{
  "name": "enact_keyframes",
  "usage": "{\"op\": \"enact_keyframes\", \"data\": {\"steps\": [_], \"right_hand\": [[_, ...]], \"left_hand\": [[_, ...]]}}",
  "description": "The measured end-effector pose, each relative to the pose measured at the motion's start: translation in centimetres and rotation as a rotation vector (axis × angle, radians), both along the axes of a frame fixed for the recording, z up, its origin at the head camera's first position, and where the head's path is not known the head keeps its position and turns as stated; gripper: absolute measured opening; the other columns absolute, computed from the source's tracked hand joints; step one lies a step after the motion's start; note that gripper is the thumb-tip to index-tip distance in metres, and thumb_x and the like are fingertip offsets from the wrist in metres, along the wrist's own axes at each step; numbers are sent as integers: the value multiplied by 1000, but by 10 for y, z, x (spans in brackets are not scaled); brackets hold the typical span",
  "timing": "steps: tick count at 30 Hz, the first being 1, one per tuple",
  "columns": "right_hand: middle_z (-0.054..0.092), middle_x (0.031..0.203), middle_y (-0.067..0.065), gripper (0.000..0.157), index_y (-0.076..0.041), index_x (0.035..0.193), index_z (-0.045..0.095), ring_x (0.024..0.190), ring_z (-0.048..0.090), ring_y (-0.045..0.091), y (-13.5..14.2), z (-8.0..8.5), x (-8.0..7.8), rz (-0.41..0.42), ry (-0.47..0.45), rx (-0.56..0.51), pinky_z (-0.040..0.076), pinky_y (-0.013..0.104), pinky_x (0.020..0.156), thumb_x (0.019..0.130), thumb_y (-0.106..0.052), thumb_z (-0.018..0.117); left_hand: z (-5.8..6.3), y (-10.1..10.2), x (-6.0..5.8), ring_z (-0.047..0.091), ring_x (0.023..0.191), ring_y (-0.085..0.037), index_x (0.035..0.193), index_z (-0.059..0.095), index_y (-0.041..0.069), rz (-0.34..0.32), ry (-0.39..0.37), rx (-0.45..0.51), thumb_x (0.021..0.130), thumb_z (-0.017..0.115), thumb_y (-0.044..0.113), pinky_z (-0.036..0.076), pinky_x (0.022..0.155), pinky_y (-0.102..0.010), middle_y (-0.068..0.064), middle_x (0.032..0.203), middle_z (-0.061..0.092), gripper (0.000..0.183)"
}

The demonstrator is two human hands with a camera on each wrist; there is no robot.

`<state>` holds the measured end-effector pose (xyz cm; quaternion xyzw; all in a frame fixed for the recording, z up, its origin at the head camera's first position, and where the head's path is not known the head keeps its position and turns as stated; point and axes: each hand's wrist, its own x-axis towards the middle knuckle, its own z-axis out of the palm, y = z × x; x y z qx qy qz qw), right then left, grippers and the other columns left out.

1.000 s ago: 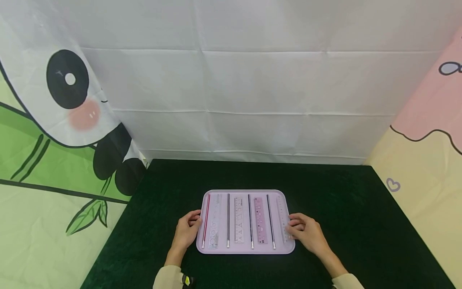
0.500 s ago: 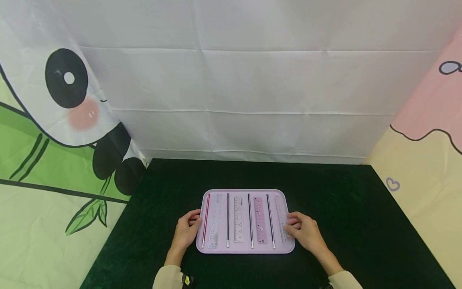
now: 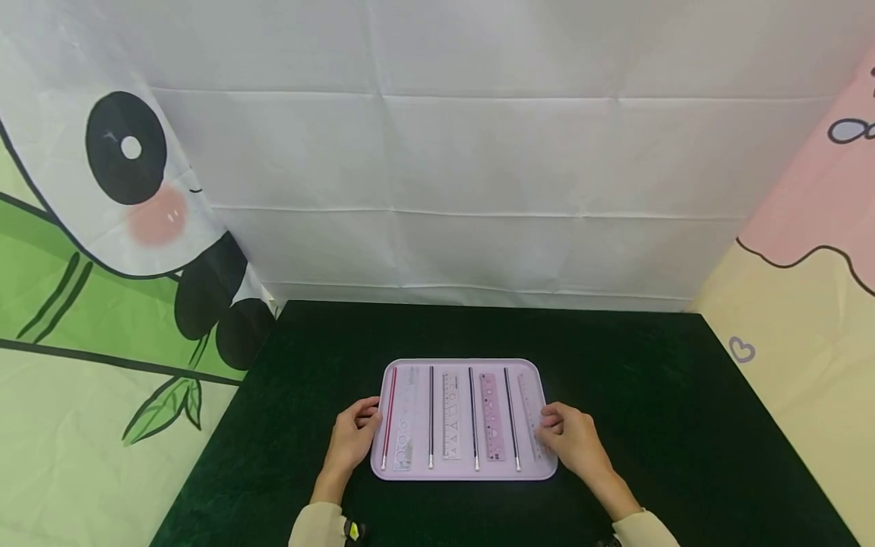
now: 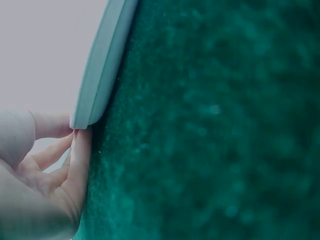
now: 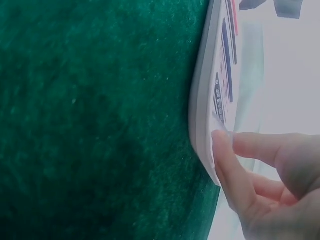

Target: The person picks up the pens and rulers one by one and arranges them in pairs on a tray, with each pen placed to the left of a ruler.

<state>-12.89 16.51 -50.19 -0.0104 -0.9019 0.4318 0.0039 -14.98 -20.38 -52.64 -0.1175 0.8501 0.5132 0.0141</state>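
A pale lilac tray (image 3: 458, 475) lies on the dark green table in the head view. My left hand (image 3: 354, 434) pinches its left rim, thumb above and fingers beneath, as the left wrist view shows of the tray edge (image 4: 102, 65). At the other end, my right hand (image 3: 576, 439) pinches a clear ruler (image 3: 527, 403) near its lower end, over the tray's right side. This ruler leans slightly, its top to the left. To its left lie a dark pencil (image 3: 512, 422), a pink ruler (image 3: 492, 418) and a clear stencil ruler (image 3: 451, 418).
Further left on the tray are another clear ruler (image 3: 404, 425), a red pencil (image 3: 389, 418) and two more dark pencils, all roughly parallel. Green cloth (image 3: 615, 365) covers the table. A white sheet (image 3: 478, 167) hangs behind it, with printed cloths at both sides.
My right hand has moved slightly left, and the clear ruler in it has shifted left with it. The left hand and the tray have hardly moved.
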Motion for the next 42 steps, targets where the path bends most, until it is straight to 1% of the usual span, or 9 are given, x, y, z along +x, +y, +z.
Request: {"op": "enact_keyframes", "data": {"steps": [4, 11, 14, 21, 25, 30, 36, 41, 42], "right_hand": [[68, 92, 11, 28, 8, 112, 68, 75, 65, 16, -3, 0, 0, -16, -1, 35, 59, 34, 70, 86, 4, 78], [64, 85, 10, 25, 8, 106, 68, 69, 60, 16, -11, 2, 1, -14, 40, 81, 52, 28, 58, 83, 6, 78], [63, 85, 10, 25, 9, 107, 67, 67, 59, 16, -13, 3, 1, -15, 45, 99, 50, 27, 55, 84, 6, 78], [61, 82, 10, 27, 9, 107, 65, 64, 59, 16, -18, 6, 3, -25, 20, 151, 49, 27, 51, 85, 3, 79], [61, 80, 11, 28, 10, 107, 65, 61, 59, 16, -19, 7, 4, -23, 13, 160, 47, 26, 48, 84, 3, 79], [60, 79, 10, 29, 11, 109, 64, 61, 59, 16, -20, 8, 5, -18, 18, 165, 48, 26, 49, 85, 4, 79], [60, 83, 12, 30, 11, 111, 63, 63, 60, 17, -21, 8, 8, -30, 45, 210, 48, 28, 53, 85, 5, 77], [61, 87, 14, 36, 9, 111, 66, 67, 59, 20, -24, 5, 8, -25, 70, 268, 50, 32, 55, 83, -3, 83], [61, 87, 14, 37, 9, 111, 66, 67, 59, 20, -24, 4, 8, -21, 70, 278, 50, 33, 55, 82, -5, 84]], "left_hand": [[-1, 0, 0, 59, 101, -26, 138, 60, 5, -1, -3, 3, 104, 59, 9, 51, 87, -38, -14, 121, 64, 35], [-1, 0, -1, 60, 101, -26, 138, 60, 5, -3, 2, 4, 103, 59, 9, 52, 88, -39, -14, 121, 64, 35], [-1, 0, -1, 59, 101, -25, 138, 60, 5, -4, 2, 4, 104, 58, 9, 52, 88, -38, -14, 121, 63, 35], [-1, 0, -2, 59, 101, -25, 139, 60, 5, -5, 1, 3, 104, 58, 9, 51, 88, -39, -14, 121, 63, 35], [0, 0, -1, 59, 101, -25, 139, 60, 5, -5, -2, 4, 104, 58, 9, 51, 88, -39, -14, 122, 63, 35], [2, 0, 0, 59, 102, -25, 139, 60, 5, -2, -2, 5, 104, 58, 10, 51, 88, -39, -14, 122, 63, 35], [1, 0, 1, 59, 102, -26, 139, 60, 4, -2, 0, 5, 104, 58, 10, 51, 88, -39, -15, 122, 63, 35], [1, 0, 0, 60, 102, -26, 139, 60, 5, 0, 4, 8, 104, 58, 10, 52, 89, -39, -14, 122, 63, 35], [0, 0, 0, 60, 101, -26, 138, 60, 4, -4, 11, 4, 104, 58, 9, 52, 88, -39, -15, 121, 63, 35]]}}
